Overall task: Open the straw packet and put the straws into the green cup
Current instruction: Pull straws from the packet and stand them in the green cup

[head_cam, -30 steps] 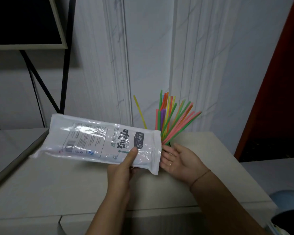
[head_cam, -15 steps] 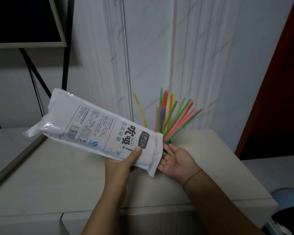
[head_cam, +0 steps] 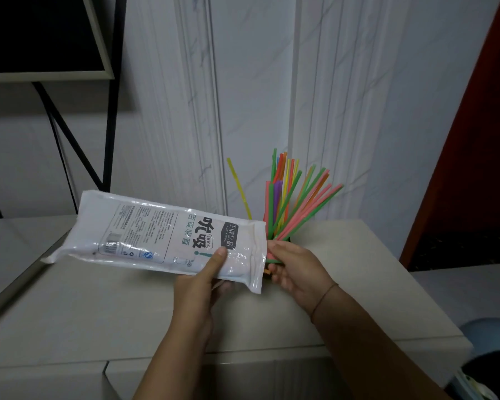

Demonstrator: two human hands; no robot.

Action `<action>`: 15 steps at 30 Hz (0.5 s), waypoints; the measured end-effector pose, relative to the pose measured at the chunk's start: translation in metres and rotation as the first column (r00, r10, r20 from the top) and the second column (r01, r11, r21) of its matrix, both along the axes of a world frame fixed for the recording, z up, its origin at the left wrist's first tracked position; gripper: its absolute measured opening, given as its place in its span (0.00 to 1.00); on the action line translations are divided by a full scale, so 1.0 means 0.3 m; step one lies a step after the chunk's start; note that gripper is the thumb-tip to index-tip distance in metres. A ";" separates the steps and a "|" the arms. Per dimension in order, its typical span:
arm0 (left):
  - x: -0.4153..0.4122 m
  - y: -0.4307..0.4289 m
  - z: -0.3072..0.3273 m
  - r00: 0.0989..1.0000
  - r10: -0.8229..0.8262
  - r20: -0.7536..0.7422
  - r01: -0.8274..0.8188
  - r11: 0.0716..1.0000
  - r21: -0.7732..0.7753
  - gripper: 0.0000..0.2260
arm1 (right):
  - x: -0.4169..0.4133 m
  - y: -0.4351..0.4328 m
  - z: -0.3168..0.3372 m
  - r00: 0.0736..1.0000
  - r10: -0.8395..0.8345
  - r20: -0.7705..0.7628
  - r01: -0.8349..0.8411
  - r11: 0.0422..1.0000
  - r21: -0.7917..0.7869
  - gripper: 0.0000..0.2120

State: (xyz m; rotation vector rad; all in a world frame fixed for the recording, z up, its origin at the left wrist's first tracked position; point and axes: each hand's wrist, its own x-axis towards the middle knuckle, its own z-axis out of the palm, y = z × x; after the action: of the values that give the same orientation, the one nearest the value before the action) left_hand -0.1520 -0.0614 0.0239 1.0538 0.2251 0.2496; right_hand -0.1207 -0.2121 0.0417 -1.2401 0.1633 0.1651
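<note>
My left hand [head_cam: 203, 280] grips the white straw packet [head_cam: 156, 238] near its right end, thumb on top, and holds it almost level above the counter. At the packet's open end, my right hand [head_cam: 296, 271] curls its fingers round a few straws [head_cam: 272, 260] that stick out. Behind my hands several coloured straws [head_cam: 293, 197] fan upward; one yellow straw [head_cam: 238, 187] leans left. The green cup is hidden behind the packet and my right hand.
A pale counter [head_cam: 98, 307] carries everything, with its front edge near me and a drop on the right. A panelled white wall [head_cam: 243, 96] stands close behind. A black metal frame [head_cam: 70, 140] is at the left, a red-brown door [head_cam: 474, 140] at the right.
The packet's left end has dropped from its raised tilt to nearly level. My right hand, open under the packet's end before, has now closed its fingers round straws at the opening.
</note>
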 end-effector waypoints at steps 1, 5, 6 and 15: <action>0.004 0.002 -0.005 1.000 -0.017 -0.015 0.016 0.999 -0.029 0.19 | 0.000 0.000 0.001 0.999 -0.012 0.030 0.011 1.000 0.016 0.05; 0.017 0.012 -0.021 0.992 -0.107 -0.064 0.096 0.983 -0.157 0.15 | 0.001 -0.013 0.012 0.994 -0.020 0.105 0.022 1.000 -0.018 0.05; 0.019 0.016 -0.022 0.990 -0.114 -0.078 0.097 0.975 -0.198 0.18 | 0.002 -0.022 0.017 0.993 -0.024 0.112 0.030 0.998 -0.049 0.05; 0.026 0.039 -0.031 0.984 -0.052 -0.169 -0.033 0.883 -0.467 0.12 | 0.031 -0.136 0.062 0.981 -0.083 0.175 0.073 0.995 0.064 0.04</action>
State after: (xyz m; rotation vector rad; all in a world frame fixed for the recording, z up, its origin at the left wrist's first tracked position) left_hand -0.1441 -0.0498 0.0147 0.5917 0.4192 0.0820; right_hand -0.1115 -0.2529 0.0602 -1.1832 0.0516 -0.0094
